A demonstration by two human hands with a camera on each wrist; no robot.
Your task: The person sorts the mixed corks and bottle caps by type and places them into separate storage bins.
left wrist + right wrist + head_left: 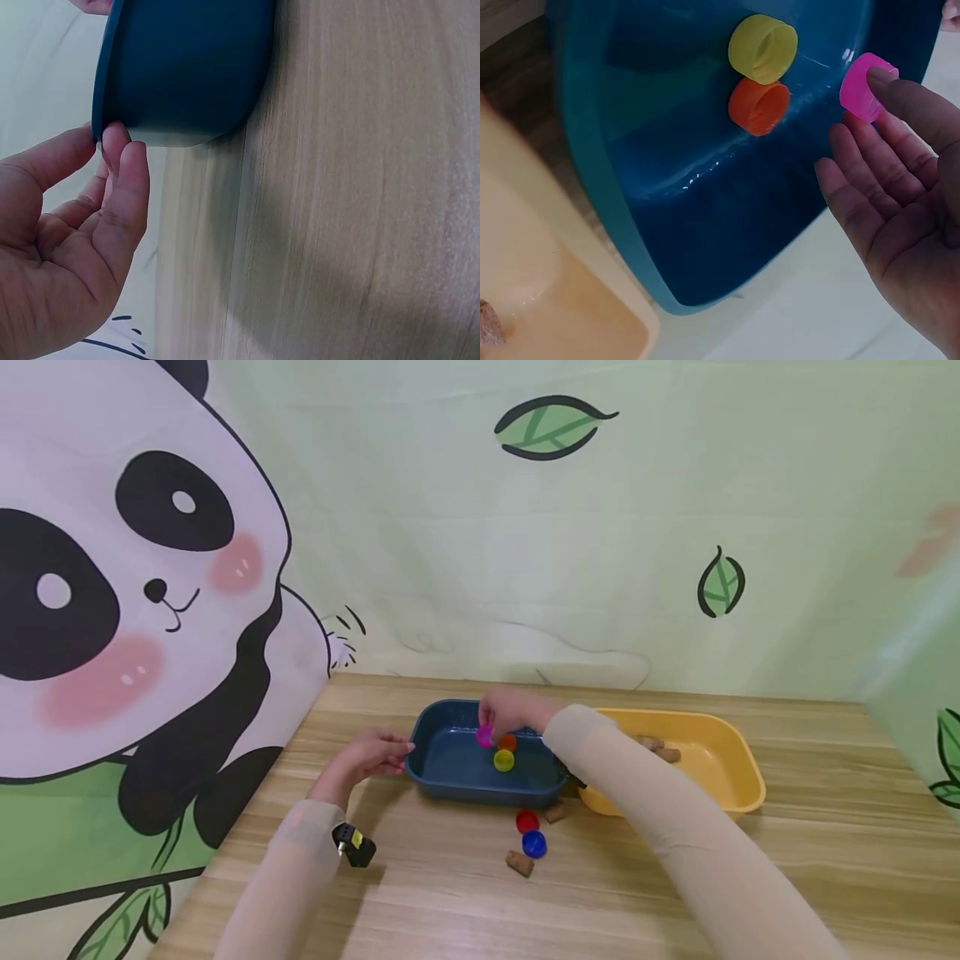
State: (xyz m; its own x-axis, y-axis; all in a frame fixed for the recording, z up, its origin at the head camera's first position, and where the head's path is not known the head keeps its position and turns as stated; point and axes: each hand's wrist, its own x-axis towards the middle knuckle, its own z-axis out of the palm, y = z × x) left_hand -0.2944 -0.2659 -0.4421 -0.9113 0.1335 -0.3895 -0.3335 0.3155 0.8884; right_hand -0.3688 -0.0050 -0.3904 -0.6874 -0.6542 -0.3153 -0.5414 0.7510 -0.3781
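Note:
Over the dark blue tub [480, 793], my right hand [513, 708] pinches a pink bottle cap [866, 86] between thumb and fingers. Inside that tub lie a yellow bottle cap [763, 49] and an orange bottle cap [757, 106], touching each other. My left hand [82, 217] holds the tub's left end by its rim, thumb on one side and fingertips on the other. On the table in front of the tub are a red bottle cap [527, 821] and a blue bottle cap [534, 844], with a cork [520, 862] and another cork [555, 812] near them.
A yellow tub [738, 760] stands right of the blue one, partly hidden by my right sleeve, with several corks [667, 753] in it. Behind the wooden table [435, 893] hangs a pale green backdrop [420, 527] printed with a panda and leaves.

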